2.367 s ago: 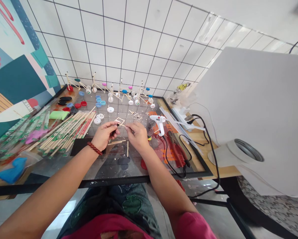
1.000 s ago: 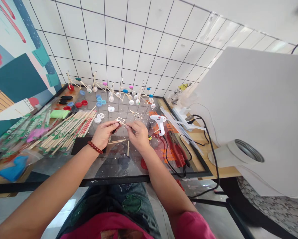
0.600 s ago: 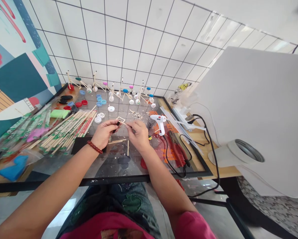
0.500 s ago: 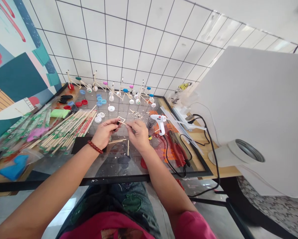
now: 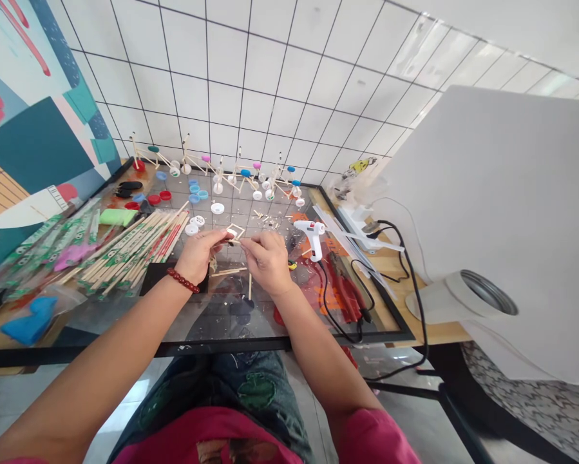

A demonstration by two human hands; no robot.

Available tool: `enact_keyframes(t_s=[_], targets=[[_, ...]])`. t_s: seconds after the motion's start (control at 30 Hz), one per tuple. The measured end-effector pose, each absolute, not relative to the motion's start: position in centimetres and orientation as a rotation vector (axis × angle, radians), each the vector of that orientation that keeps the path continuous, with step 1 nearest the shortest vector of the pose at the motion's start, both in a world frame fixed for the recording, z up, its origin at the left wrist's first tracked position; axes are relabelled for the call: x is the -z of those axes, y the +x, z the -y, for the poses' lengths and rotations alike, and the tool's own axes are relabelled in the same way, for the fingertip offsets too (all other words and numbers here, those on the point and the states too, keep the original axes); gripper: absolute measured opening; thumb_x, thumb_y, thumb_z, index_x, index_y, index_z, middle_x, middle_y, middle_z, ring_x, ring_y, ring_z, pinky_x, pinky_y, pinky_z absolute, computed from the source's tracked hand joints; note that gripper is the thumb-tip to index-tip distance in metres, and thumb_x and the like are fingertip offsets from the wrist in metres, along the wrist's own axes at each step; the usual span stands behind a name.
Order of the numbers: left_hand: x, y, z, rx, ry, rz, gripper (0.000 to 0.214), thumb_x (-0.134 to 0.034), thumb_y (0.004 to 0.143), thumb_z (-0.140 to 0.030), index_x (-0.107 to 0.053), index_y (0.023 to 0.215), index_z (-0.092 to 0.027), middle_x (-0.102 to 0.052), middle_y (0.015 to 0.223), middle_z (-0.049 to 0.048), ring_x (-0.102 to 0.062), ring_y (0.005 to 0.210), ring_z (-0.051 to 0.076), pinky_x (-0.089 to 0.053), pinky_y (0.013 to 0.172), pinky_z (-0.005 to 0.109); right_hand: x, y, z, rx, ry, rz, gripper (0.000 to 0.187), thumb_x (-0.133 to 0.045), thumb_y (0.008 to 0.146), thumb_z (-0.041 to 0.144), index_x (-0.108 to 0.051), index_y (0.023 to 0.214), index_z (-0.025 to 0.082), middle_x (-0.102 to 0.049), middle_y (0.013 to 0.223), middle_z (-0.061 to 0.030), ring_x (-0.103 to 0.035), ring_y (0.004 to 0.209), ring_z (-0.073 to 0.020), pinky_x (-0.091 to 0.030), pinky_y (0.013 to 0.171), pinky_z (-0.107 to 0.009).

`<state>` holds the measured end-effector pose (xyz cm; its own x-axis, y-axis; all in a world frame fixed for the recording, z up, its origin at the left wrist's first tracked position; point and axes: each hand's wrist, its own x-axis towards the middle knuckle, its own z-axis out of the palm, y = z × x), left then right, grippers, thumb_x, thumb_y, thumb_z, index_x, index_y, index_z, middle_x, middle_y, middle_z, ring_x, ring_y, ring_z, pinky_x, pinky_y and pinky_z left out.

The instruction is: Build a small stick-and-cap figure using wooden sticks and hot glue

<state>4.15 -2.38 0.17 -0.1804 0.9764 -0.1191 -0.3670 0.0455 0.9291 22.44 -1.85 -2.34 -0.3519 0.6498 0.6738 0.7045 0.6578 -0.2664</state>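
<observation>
Over the middle of the table, my left hand pinches a small frame of wooden sticks. A beaded bracelet circles that wrist. My right hand is closed at the frame's near right corner, its thumb and forefinger together on the end of a stick. Something dark shows between the two hands, too small to make out. Below them lie loose cut sticks, with one more stick pointing toward me. A white glue gun rests on the table to the right of my right hand.
Bundled chopsticks in paper wrappers lie on the left. Several small stick models with bottle-cap wheels stand along the back edge. Red pliers, black cables and a power strip are on the right. Blue caps lie behind.
The stick frame has turned in my hands, and its open square now faces up more. My fingers have shifted slightly along it. The things on the table stay put.
</observation>
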Motion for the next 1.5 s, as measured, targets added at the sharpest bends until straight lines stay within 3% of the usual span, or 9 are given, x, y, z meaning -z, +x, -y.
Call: enact_keyframes(t_s=[0.47, 0.8, 1.07, 1.3, 1.5], targets=[[-0.09, 4.16, 2.22, -1.452, 0.828, -1.156, 0.022, -0.095, 0.055, -0.028, -0.082, 0.069, -0.018, -0.082, 0.084, 0.0102, -0.070, 0.084, 0.021, -0.050, 0.072, 0.029, 2.17, 22.44, 1.90, 0.080, -1.056, 2.079, 0.016, -0.065, 0.105, 0.025, -0.080, 0.110, 0.030, -0.072, 0.096, -0.0066, -0.065, 0.096, -0.0237, -0.044, 0.085, -0.037], [0.01, 4.19, 2.23, -1.419, 0.918, -1.219, 0.025, -0.091, 0.052, -0.038, -0.083, 0.067, -0.019, -0.080, 0.079, 0.0084, -0.068, 0.087, 0.023, -0.050, 0.079, 0.032, 2.37, 22.54, 1.78, 0.250, -1.037, 2.108, 0.017, -0.065, 0.105, 0.022, -0.080, 0.112, 0.026, -0.071, 0.095, -0.0066, -0.064, 0.093, -0.0226, -0.043, 0.084, -0.036], [-0.38, 4.34, 2.27, -1.389, 0.826, -1.193, 0.022, -0.086, 0.046, -0.032, -0.080, 0.063, -0.019, -0.077, 0.077, 0.0059, -0.063, 0.082, 0.019, -0.047, 0.076, 0.030, 2.52, 22.49, 1.57, 0.228, -1.025, 2.085, 0.017, -0.065, 0.104, 0.022, -0.081, 0.111, 0.024, -0.070, 0.094, -0.0065, -0.062, 0.093, -0.0222, -0.044, 0.084, -0.036], [-0.06, 4.37, 2.19, -1.403, 0.889, -1.229, 0.018, -0.083, 0.049, -0.031, -0.081, 0.063, -0.019, -0.076, 0.072, 0.0044, -0.061, 0.076, 0.018, -0.046, 0.072, 0.029, 2.66, 22.40, 1.53, 0.216, -1.010, 2.072, 0.017, -0.066, 0.104, 0.020, -0.081, 0.111, 0.023, -0.071, 0.094, -0.0068, -0.064, 0.093, -0.0234, -0.046, 0.082, -0.038], [-0.22, 4.44, 2.42, -1.440, 0.879, -1.136, 0.018, -0.084, 0.054, -0.030, -0.082, 0.067, -0.019, -0.081, 0.080, 0.0064, -0.068, 0.082, 0.020, -0.052, 0.077, 0.029, 2.85, 22.35, 1.27, 0.103, -1.011, 2.023, 0.016, -0.066, 0.104, 0.022, -0.081, 0.110, 0.024, -0.071, 0.095, -0.0068, -0.066, 0.094, -0.0231, -0.051, 0.086, -0.039]])
